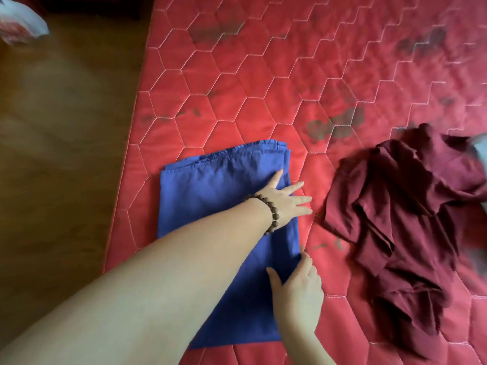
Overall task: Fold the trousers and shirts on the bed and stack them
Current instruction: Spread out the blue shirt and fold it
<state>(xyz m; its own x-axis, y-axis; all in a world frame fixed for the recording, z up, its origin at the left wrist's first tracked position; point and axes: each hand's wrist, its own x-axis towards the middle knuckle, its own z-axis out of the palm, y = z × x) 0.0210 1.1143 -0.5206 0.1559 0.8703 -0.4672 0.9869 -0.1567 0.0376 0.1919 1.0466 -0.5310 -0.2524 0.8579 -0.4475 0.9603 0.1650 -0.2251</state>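
Observation:
A blue garment (210,191) lies folded into a flat rectangle near the left edge of the red quilted mattress (263,75). My left hand (286,197), with a brown bead bracelet on the wrist, lies flat on the blue garment's right edge, fingers straight and spread onto the mattress. Lower down, my right hand (296,291) presses flat on the same right edge. A dark maroon garment (403,214) lies crumpled and unfolded to the right, apart from both hands.
The mattress's left edge (126,164) drops to a brown floor (58,154). A blurred white and red object (21,21) sits at the top left corner. Dark stains mark the mattress. A pale blurred thing (481,148) shows at the right border.

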